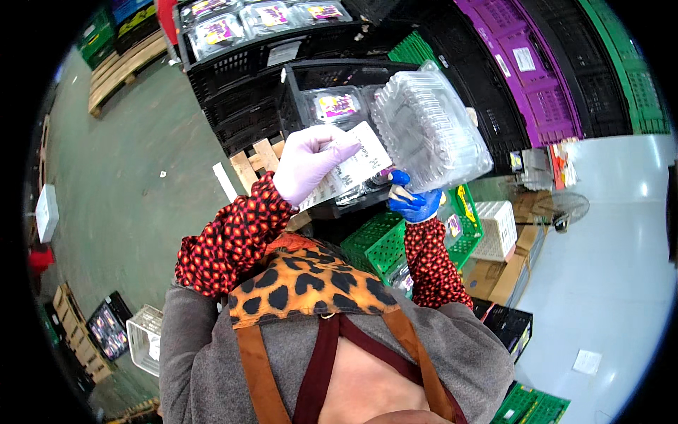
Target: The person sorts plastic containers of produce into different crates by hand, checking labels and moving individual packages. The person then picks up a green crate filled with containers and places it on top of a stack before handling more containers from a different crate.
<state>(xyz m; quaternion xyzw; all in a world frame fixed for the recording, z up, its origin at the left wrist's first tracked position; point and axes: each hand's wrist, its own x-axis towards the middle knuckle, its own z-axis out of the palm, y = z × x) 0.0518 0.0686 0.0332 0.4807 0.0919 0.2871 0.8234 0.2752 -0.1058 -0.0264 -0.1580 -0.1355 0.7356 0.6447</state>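
My left hand [311, 164], in a pale thin glove, pinches a white sheet of printed labels [361, 161] between thumb and fingers. A blue glove covers my right hand [415, 201], which grips the lower edge of a stack of clear plastic punnets [438, 134]. The stack is tilted and stands out to the right of the sheet. Just beyond both hands is a black crate [291, 99] with lidded clear punnets [335, 106] bearing purple and yellow labels. The sheet and my hands hide part of that crate.
More labelled punnets [215, 32] fill a stacked black crate at the back. Green crates [374, 244] stand close by my right forearm. Purple crates [526, 71] rise at the right. A wooden pallet [265, 159] lies beneath the stack, and a fan [561, 212] stands farther right.
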